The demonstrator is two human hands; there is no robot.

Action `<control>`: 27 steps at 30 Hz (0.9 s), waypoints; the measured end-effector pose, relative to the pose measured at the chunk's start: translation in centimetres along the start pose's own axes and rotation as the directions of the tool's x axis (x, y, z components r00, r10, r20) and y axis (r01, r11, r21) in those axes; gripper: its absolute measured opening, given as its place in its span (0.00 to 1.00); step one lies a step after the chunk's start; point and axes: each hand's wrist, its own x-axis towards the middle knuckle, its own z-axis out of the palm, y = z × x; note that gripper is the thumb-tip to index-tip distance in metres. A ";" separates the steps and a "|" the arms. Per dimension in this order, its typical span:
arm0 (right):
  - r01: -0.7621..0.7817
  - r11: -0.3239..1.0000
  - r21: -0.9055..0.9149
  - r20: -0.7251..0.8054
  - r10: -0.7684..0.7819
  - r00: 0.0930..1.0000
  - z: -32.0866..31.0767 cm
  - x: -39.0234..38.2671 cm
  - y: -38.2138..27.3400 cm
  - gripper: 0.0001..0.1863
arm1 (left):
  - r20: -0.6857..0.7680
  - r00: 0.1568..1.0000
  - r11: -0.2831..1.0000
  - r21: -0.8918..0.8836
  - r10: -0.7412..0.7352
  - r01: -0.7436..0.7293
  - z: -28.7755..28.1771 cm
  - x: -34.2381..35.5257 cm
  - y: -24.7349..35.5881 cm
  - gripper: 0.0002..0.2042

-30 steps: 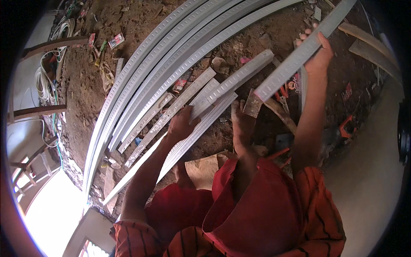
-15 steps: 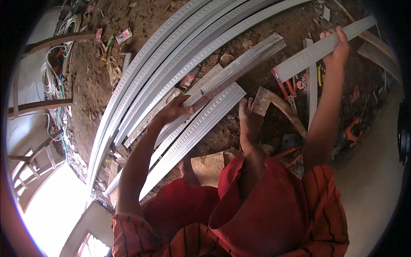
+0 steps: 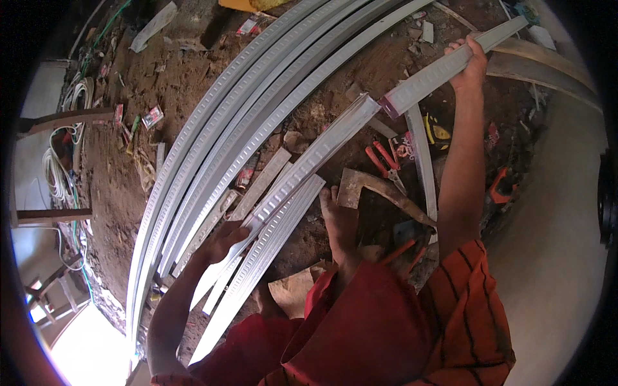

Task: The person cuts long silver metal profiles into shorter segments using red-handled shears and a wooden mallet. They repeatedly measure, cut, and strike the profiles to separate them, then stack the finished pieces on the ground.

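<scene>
My left hand (image 3: 225, 241) is closed around a long ribbed metal channel (image 3: 309, 157), which slants away to the upper right. Up at the right, my right hand (image 3: 468, 63) grips a shorter metal channel (image 3: 431, 80) with a reddish near end. The two channels' ends lie side by side in the picture; whether they touch I cannot tell. Below the left one rests a stack of slotted metal channels (image 3: 277, 238), beside my bare foot (image 3: 340, 222).
Several long metal channels (image 3: 212, 122) curve across the dirt floor. Red-handled pliers (image 3: 386, 161), a bent wooden piece (image 3: 380, 190), a yellow-and-black tool (image 3: 438, 132) and an orange tool (image 3: 502, 185) lie at the right. Coiled white cable (image 3: 56, 170) is at far left.
The left channel's far end has come up close to the reddish end of the right-hand channel. Both hands appear further left in the picture, and the view has shifted.
</scene>
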 end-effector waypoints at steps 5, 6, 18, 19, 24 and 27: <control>-0.054 0.981 0.184 0.205 0.016 0.979 -0.1 0.3 -1.4 0.13 | 0.028 0.998 0.996 -0.076 0.053 -0.051 0.4 -2.0 1.4 0.25; -0.083 0.970 0.227 0.261 0.021 0.965 -0.2 0.2 -1.5 0.15 | 0.054 0.997 0.992 -0.113 0.052 -0.046 0.5 -2.1 1.5 0.24; -0.435 0.767 0.472 0.655 0.025 0.755 -0.8 0.1 -0.6 0.23 | 0.015 0.999 0.999 -0.035 0.033 -0.032 2.3 -2.8 2.8 0.22; -0.420 0.786 0.453 0.648 0.033 0.761 -0.9 0.2 -0.7 0.23 | 0.022 0.999 0.997 -0.068 0.035 -0.034 2.3 -2.8 3.1 0.21; -0.158 0.949 0.272 0.408 0.035 0.912 -0.4 0.3 -1.1 0.20 | 0.085 0.996 0.992 -0.127 0.025 -0.014 1.9 -2.2 1.5 0.20; 0.004 1.000 -0.014 0.117 -0.002 0.993 1.7 -1.2 -2.1 0.20 | 0.034 0.995 0.996 -0.002 0.090 -0.090 2.6 -2.4 2.5 0.21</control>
